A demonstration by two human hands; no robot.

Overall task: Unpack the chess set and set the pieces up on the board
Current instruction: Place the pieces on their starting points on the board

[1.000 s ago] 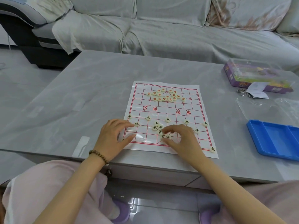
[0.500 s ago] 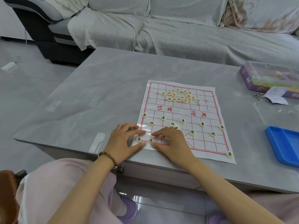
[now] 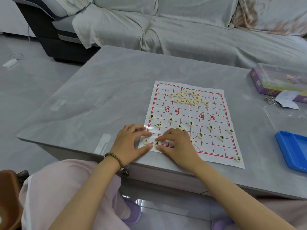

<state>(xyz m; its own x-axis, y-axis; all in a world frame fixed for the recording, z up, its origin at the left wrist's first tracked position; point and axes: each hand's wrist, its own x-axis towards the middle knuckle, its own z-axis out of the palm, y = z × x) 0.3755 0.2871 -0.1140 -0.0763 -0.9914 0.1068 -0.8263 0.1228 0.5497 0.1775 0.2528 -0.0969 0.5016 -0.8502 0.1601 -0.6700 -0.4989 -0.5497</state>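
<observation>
Down at the near-left corner of the white paper board (image 3: 214,147), the right hand (image 3: 178,143) pinches a cream round piece (image 3: 157,143); the left hand (image 3: 131,140) rests open, fingertips (image 3: 149,133) on the board's edge.

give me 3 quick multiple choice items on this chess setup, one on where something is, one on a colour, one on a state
1. Where is the blue tray?
A. on the sofa
B. on the table, right of the board
C. on the floor

2. What colour are the characters on the clustered pieces at the board's far end?
A. red
B. green
C. blue

3. What is the right hand doing?
A. resting in the lap
B. lifting the purple box
C. fingertips at a piece on the board's near row

Answers: 1 B, the tray lies on the table beyond the board's right edge. 2 A, their markings show red. 3 C, its fingers meet the piece beside the left hand.
</observation>
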